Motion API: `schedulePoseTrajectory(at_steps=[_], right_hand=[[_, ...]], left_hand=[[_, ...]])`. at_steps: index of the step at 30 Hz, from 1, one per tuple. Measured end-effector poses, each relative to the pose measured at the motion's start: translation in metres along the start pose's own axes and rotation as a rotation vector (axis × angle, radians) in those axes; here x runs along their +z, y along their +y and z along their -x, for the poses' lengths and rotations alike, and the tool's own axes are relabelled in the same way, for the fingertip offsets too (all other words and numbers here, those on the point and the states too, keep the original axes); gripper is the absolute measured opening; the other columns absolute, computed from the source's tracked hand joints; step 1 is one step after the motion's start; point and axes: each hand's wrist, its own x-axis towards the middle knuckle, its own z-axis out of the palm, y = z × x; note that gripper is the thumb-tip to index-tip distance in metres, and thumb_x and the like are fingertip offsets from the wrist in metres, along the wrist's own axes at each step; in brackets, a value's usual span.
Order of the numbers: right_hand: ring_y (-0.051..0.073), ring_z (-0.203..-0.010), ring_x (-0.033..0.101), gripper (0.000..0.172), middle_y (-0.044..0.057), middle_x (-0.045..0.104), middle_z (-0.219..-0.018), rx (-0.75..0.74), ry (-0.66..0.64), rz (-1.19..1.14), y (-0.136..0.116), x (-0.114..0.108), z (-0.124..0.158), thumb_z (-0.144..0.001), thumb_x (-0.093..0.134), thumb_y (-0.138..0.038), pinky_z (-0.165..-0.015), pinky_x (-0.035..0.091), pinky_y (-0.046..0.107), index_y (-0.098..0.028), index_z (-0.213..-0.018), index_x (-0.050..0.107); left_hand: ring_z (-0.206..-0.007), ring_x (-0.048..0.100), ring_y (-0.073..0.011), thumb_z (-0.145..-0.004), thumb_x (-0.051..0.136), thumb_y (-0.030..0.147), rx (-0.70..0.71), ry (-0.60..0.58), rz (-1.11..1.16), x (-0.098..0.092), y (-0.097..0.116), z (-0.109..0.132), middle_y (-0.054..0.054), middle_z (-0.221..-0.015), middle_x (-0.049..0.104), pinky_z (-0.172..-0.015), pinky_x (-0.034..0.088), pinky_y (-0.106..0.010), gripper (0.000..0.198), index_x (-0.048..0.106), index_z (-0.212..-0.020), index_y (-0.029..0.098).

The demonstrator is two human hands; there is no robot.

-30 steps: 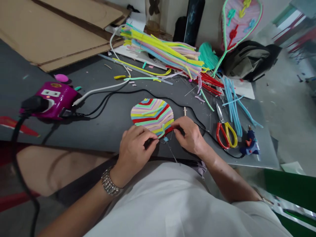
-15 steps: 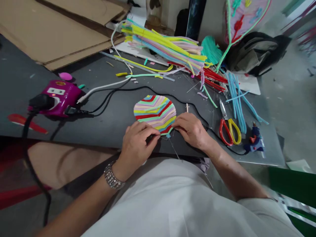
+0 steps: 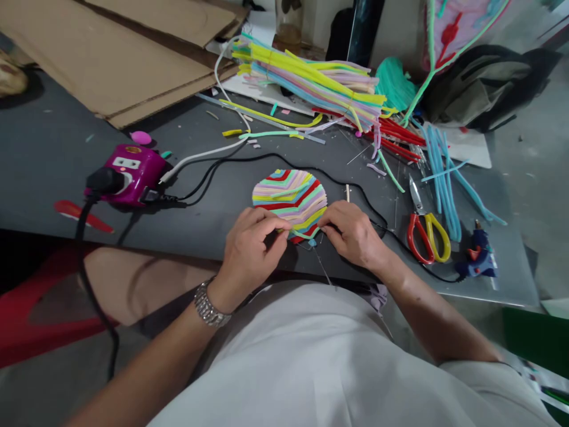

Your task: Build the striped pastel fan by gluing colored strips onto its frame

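The left hand (image 3: pixel 253 252) and right hand (image 3: pixel 355 233) pinch the lower edge of a striped disc (image 3: pixel 288 198). At twelve o'clock, a glass jar (image 3: pixel 287 24) holds amber contents (image 3: pixel 287 42).

Striped disc (image 3: pixel 290 198) looking matt, magenta plastic box (image 3: pixel 133 172) shining glossy, brown cardboard (image 3: pixel 111 53) looking rough, metal watch (image 3: pixel 211 305) gleaming

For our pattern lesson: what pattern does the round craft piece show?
The round craft piece: multicoloured chevrons, head view.

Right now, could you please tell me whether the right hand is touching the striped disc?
Touching: the head view shows the right hand resting its fingers on the striped disc.
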Motion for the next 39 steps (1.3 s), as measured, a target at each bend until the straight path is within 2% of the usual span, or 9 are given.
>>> schedulePoseTrajectory(at_steps=[3,7,10,13,22,28,33,39], right_hand=[[0.023,-0.084,0.059,0.016,0.008,0.067,-0.087,-0.011,-0.006,-0.003,0.0,-0.001,-0.001,-0.097,0.053,-0.01,-0.078,0.042,0.036,-0.021,-0.09,0.063],[0.023,-0.085,0.059,0.017,0.008,0.068,-0.089,-0.002,-0.035,-0.003,0.0,-0.002,-0.001,-0.097,0.052,-0.009,-0.079,0.042,0.036,-0.02,-0.091,0.064],[0.024,-0.087,0.059,0.017,0.008,0.068,-0.089,0.012,-0.046,0.011,-0.001,-0.002,-0.001,-0.098,0.052,-0.011,-0.079,0.042,0.036,-0.02,-0.091,0.064],[0.024,-0.087,0.059,0.017,0.009,0.067,-0.089,0.014,-0.051,0.034,-0.002,-0.003,0.0,-0.097,0.053,-0.011,-0.079,0.042,0.036,-0.02,-0.09,0.065],[0.025,-0.096,0.064,0.023,0.011,0.071,-0.099,0.034,-0.003,0.006,0.0,-0.006,0.007,-0.098,0.049,-0.008,-0.084,0.048,0.038,-0.018,-0.099,0.069],[0.025,-0.099,0.064,0.02,0.009,0.073,-0.102,0.056,0.03,0.03,0.0,-0.005,0.007,-0.098,0.054,-0.01,-0.085,0.045,0.038,-0.021,-0.099,0.071],[0.025,-0.098,0.063,0.017,0.009,0.073,-0.1,0.063,-0.004,0.087,-0.002,-0.003,0.007,-0.098,0.055,-0.012,-0.086,0.041,0.039,-0.021,-0.091,0.067],[0.025,-0.097,0.063,0.016,0.009,0.071,-0.099,0.057,-0.016,0.063,-0.002,-0.006,0.008,-0.096,0.053,-0.009,-0.084,0.039,0.04,-0.022,-0.09,0.061]], left_hand=[[-0.093,0.065,-0.0223,-0.099,0.062,0.015,0.011,0.024,0.019,-0.002,0.0,-0.002,-0.006,-0.099,0.072,-0.086,0.052,-0.039,0.014,0.075,-0.102,0.018],[-0.106,0.065,-0.0248,-0.098,0.064,0.013,0.157,-0.025,-0.009,0.006,0.003,0.0,-0.008,-0.114,0.073,-0.092,0.053,-0.042,0.016,0.075,-0.108,0.02],[-0.103,0.063,-0.0248,-0.099,0.063,0.013,0.226,-0.095,-0.068,0.015,0.005,0.003,-0.006,-0.111,0.075,-0.087,0.051,-0.041,0.015,0.075,-0.104,0.021],[-0.1,0.06,-0.0254,-0.101,0.062,0.016,0.272,-0.101,-0.155,0.019,0.005,0.004,-0.007,-0.108,0.075,-0.081,0.048,-0.041,0.015,0.075,-0.103,0.021],[-0.099,0.057,-0.0262,-0.099,0.06,0.013,0.37,-0.168,-0.255,0.012,0.003,-0.001,-0.008,-0.109,0.072,-0.078,0.043,-0.041,0.018,0.076,-0.102,0.021],[-0.099,0.058,-0.0254,-0.101,0.056,0.013,0.422,-0.222,-0.275,0.006,0.005,-0.008,-0.007,-0.105,0.072,-0.078,0.044,-0.04,0.022,0.076,-0.101,0.022],[-0.097,0.061,-0.025,-0.1,0.058,0.014,0.383,-0.212,-0.204,0.008,0.0,-0.007,-0.007,-0.107,0.074,-0.08,0.047,-0.04,0.021,0.077,-0.103,0.023],[-0.101,0.067,-0.0234,-0.103,0.053,0.013,0.218,-0.138,0.031,0.009,-0.01,-0.002,-0.008,-0.112,0.077,-0.089,0.054,-0.041,0.026,0.072,-0.118,0.021]])
